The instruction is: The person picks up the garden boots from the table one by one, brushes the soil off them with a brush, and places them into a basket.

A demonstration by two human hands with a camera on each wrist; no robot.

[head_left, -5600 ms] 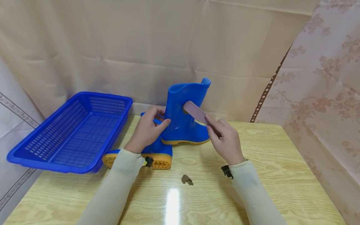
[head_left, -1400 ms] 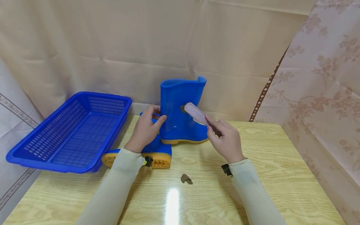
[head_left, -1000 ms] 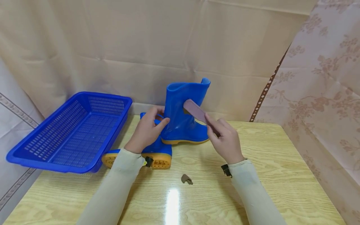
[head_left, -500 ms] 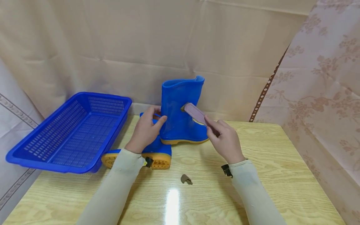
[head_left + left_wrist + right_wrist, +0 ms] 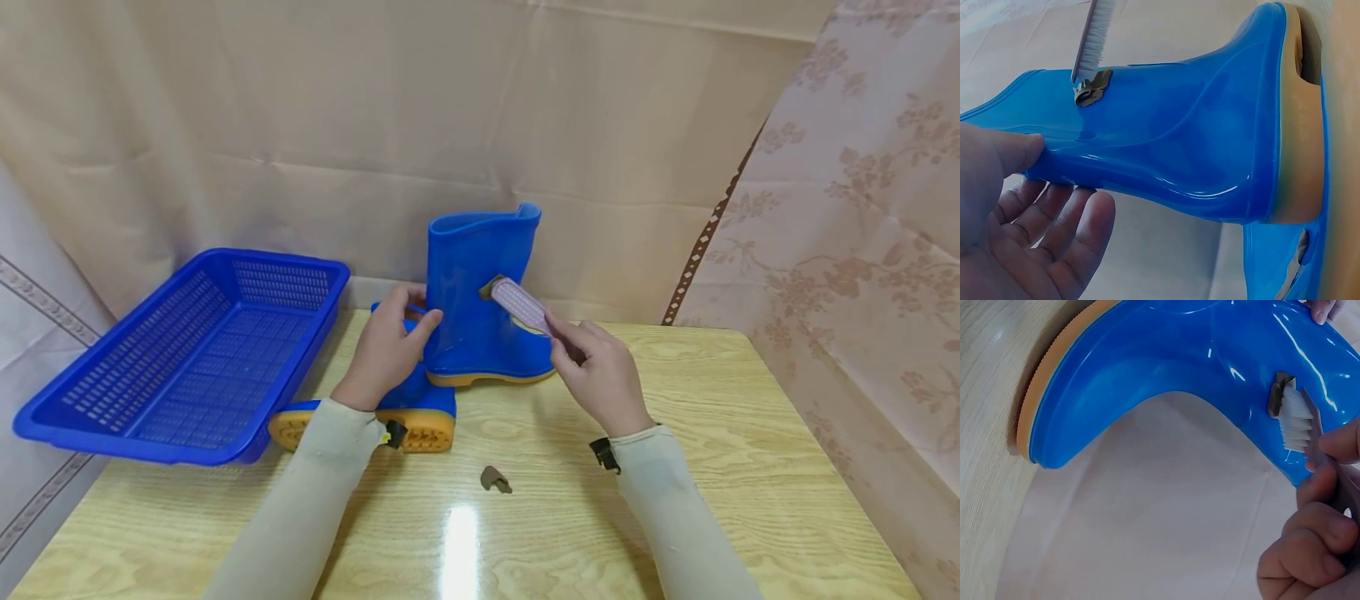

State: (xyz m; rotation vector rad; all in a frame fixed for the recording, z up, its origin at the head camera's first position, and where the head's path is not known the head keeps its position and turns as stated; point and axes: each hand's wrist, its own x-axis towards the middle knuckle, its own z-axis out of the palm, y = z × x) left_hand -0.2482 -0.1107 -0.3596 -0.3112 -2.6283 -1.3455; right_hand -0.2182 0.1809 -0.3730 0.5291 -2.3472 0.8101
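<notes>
A blue rain boot (image 5: 468, 258) with a yellow sole stands upright on the table. My left hand (image 5: 390, 342) holds its shaft from the back edge; in the left wrist view the thumb lies on the near side and the fingers curl beneath. My right hand (image 5: 600, 371) grips a pinkish brush (image 5: 521, 306) by its handle. The white bristles (image 5: 1295, 419) meet a brown, mud-like patch (image 5: 1279, 394) on the boot's shaft. Behind my left forearm a second rain boot (image 5: 420, 396) lies on its side, sole toward me, with a brown smear (image 5: 1294, 265) on it.
A blue plastic basket (image 5: 292, 408) stands at the left, close by the lying boot. A loose brown lump (image 5: 495, 479) sits on the wooden table (image 5: 675, 467) in front of the boots. Beige cloth (image 5: 337, 125) hangs behind the table.
The standing boot leaned right a second ago and is now back upright, slightly left. The brush head has dipped and turned, with more of the brown patch showing. Both hands keep their hold.
</notes>
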